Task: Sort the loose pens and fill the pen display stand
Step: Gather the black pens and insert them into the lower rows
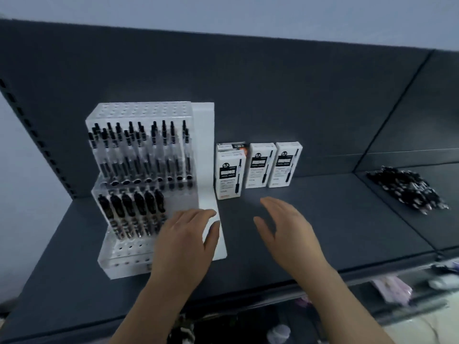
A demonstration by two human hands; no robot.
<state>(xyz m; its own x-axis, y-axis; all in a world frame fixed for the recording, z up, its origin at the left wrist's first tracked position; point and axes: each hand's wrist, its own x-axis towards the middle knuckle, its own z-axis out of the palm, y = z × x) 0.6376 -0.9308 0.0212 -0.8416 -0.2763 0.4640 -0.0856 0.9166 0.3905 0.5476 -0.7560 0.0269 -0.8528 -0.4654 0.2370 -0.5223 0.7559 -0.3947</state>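
A clear acrylic pen display stand (pixel 206 150) with a white side panel stands on the dark shelf at the left. Its upper tier holds several black-capped clear pens (pixel 139 155). The lower tier holds several black pens (pixel 131 214), and the front row shows bare holes. My left hand (pixel 186 242) hovers with straight fingers in front of the stand's lower right corner, holding nothing. My right hand (pixel 288 232) is flat and empty over the shelf, to the right of the stand. A heap of loose black pens (pixel 407 189) lies far to the right.
Three white pen boxes (pixel 258 167) stand upright against the back panel just right of the stand, with a fourth behind the leftmost. The shelf (pixel 335 227) has a front edge close to me. Below it, a lower level shows blurred pink and white packages (pixel 395 289).
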